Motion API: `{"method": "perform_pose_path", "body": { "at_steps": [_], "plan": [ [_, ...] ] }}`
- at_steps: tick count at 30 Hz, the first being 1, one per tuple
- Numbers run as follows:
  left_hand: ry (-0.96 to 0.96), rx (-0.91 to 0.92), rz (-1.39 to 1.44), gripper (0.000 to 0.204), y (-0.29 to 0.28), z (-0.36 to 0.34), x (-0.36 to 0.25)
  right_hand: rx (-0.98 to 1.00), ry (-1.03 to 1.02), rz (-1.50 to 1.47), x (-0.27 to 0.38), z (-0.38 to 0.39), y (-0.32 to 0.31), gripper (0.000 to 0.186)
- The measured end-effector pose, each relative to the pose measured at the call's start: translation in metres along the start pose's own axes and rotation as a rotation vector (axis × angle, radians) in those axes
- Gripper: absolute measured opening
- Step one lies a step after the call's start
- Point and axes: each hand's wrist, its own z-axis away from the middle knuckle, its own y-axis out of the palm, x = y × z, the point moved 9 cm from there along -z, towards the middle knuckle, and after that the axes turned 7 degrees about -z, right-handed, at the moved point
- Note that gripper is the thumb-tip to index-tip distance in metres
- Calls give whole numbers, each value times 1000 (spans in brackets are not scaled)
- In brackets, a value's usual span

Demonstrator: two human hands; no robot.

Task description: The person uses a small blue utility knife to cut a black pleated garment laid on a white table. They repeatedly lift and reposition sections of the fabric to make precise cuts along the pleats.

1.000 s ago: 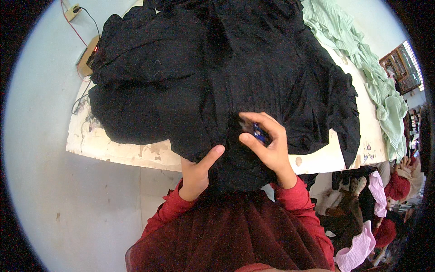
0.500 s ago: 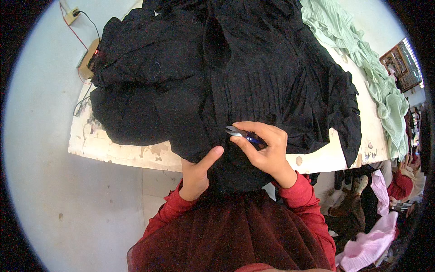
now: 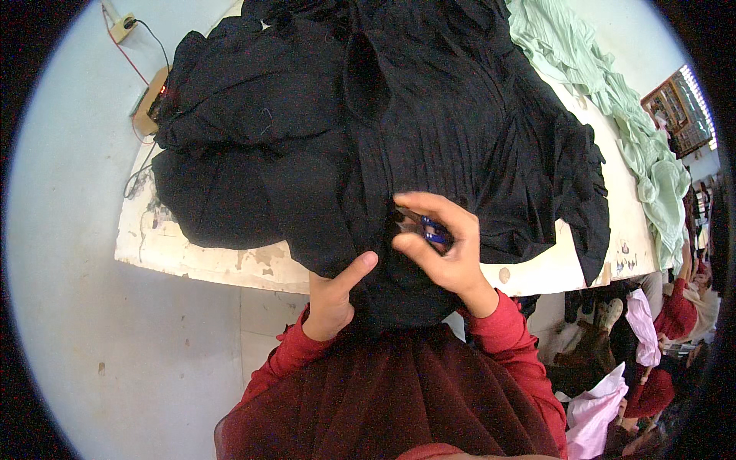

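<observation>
A black pleated garment (image 3: 429,146) lies spread over the table, and its near part hangs over the edge toward me. My left hand (image 3: 334,295) is at that near edge, thumb stretched over the cloth and the other fingers hidden beneath it; the cloth is gripped between them. Just right of it, my right hand (image 3: 448,241) holds small thread snips (image 3: 433,230) with blue handles. Its thumb and forefinger are spread around them, and the blades are blurred against the black fabric.
The pale, worn table (image 3: 207,257) shows along the near side. Light green cloth (image 3: 652,169) is draped along the right edge. A wooden box with a red light (image 3: 153,100) and cables stands at the left wall. At lower right, people handle pink cloth (image 3: 598,410).
My right thumb and forefinger have spread apart, and the snips have tipped back into the palm. The left hand has hardly moved. At lower right, the pink cloth and a person's arms have shifted.
</observation>
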Motion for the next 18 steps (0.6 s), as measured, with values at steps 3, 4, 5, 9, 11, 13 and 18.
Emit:
{"method": "perform_pose_path", "body": {
  "at_steps": [3, 4, 5, 9, 11, 13, 18],
  "plan": [
    [14, 24, -25, 53, 1, 0, 0, 133, -40, 24, -3, -5, 23, 26],
    [32, 23, -40, 53, 4, -1, -3, 106, -101, 34, -4, -8, 20, 23],
    [53, 18, -57, 53, 5, -1, -6, 81, -163, 41, -5, -15, 17, 20],
    [90, -15, -111, 53, -2, 2, -5, -297, -40, -19, -24, -34, -34, 17],
    [98, -5, -117, 53, -3, 1, -6, -161, -67, 128, -11, -33, -32, 23],
    [81, -10, -85, 50, -1, 1, -4, 15, 40, 158, -13, -19, -20, 29],
    [70, 29, -110, 45, -3, 1, 0, 167, -48, 319, 11, -3, 4, 21]
  ]
}}
